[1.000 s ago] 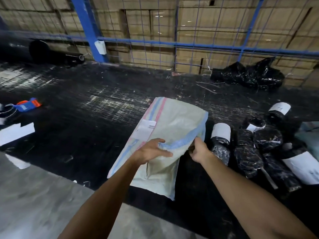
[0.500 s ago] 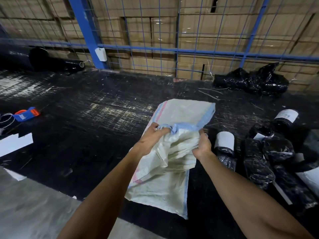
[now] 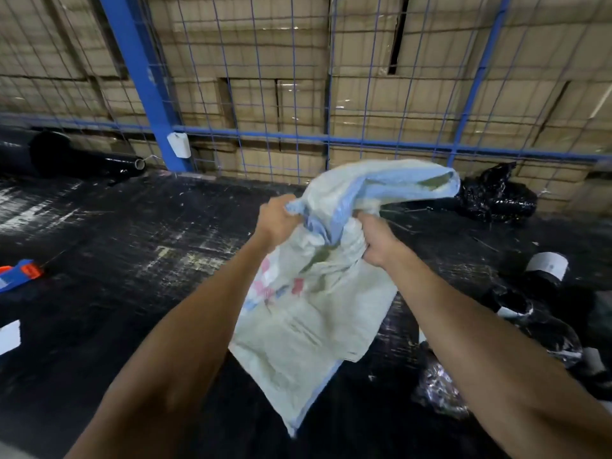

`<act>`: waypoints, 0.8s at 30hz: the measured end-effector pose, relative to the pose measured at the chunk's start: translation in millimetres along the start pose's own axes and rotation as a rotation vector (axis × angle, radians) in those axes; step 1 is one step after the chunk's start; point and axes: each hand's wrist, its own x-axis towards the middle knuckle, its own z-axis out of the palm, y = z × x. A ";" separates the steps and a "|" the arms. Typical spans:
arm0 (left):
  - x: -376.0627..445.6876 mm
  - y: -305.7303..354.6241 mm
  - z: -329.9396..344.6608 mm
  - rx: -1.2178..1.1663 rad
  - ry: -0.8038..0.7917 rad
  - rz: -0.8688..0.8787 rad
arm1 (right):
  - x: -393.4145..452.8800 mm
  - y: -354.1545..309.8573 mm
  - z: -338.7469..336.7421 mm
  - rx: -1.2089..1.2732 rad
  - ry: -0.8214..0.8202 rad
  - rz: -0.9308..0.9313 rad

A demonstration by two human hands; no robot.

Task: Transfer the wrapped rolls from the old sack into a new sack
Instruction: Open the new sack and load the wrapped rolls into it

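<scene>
Between our hands: sack (image 3: 308, 326), bunched at its mouth, left hand (image 3: 277, 223) and right hand (image 3: 376, 240) both gripping it, body hanging below. Wrapped rolls (image 3: 543, 326) lie right of right hand.

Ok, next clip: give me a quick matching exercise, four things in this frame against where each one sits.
Things:
1. woven sack
2. wrapped rolls
3. orange and blue tool
4. crumpled black plastic

Places:
A. far left edge of the black surface
B. far side, against the wire fence
C. gripped by the left hand and the right hand
D. lying at the right of the black surface

Pairs: 1-C, 2-D, 3-A, 4-B
</scene>
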 end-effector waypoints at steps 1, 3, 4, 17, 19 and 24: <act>34.0 13.5 -21.2 0.007 0.085 0.035 | 10.5 -34.5 13.3 -0.029 0.034 -0.084; 85.6 29.7 -55.2 -0.072 0.252 0.064 | 16.5 -85.8 27.4 -0.125 0.114 -0.241; 114.2 36.0 -78.5 -0.119 0.340 0.106 | 18.6 -113.7 36.7 -0.206 0.168 -0.332; 106.7 -115.5 -106.9 -0.100 0.496 -0.624 | 25.7 -79.9 40.5 -1.627 0.049 -0.657; 57.0 -120.6 -74.2 -0.068 0.350 -0.686 | 24.6 -45.3 49.0 -1.682 -0.101 -0.496; 0.4 -111.7 -8.9 -0.239 -0.063 -0.784 | 18.9 -19.1 64.6 -1.359 -0.195 -0.366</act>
